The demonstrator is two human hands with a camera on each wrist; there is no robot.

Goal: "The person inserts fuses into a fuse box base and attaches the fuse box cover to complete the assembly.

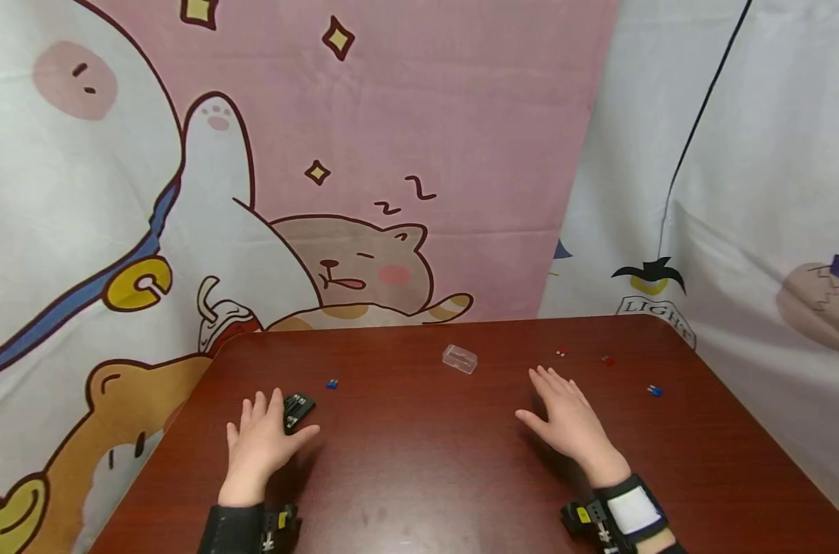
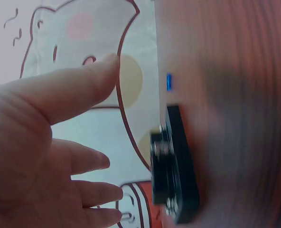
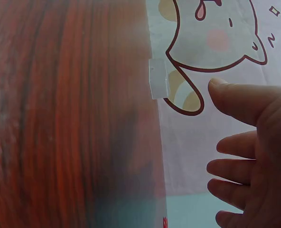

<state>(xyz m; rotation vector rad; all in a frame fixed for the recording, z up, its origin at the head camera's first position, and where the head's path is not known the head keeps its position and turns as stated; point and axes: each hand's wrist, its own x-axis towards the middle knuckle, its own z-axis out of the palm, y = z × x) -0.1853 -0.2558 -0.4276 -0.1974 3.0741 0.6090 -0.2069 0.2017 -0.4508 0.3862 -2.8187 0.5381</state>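
My left hand (image 1: pixel 260 442) is held over the left side of the table with its fingers spread and nothing in its grasp. Close by its thumb and forefinger lies a black block (image 1: pixel 298 410) with metal fittings, partly covered by the hand in the head view. The left wrist view shows that block (image 2: pixel 176 166) edge-on, with a raised part on its flat base. On the right, my right hand (image 1: pixel 568 419) hovers with straight, spread fingers and holds nothing. Beyond its fingertips is a clear plastic box (image 1: pixel 459 358), also visible in the right wrist view (image 3: pixel 158 79).
One small blue piece (image 1: pixel 332 383) lies behind the black block. At the back right of the brown table (image 1: pixel 419 462) are two small red pieces, one nearer the middle (image 1: pixel 562 353) and another (image 1: pixel 608 360), plus a blue piece (image 1: pixel 655 391). A printed cloth (image 1: pixel 419 115) hangs behind.
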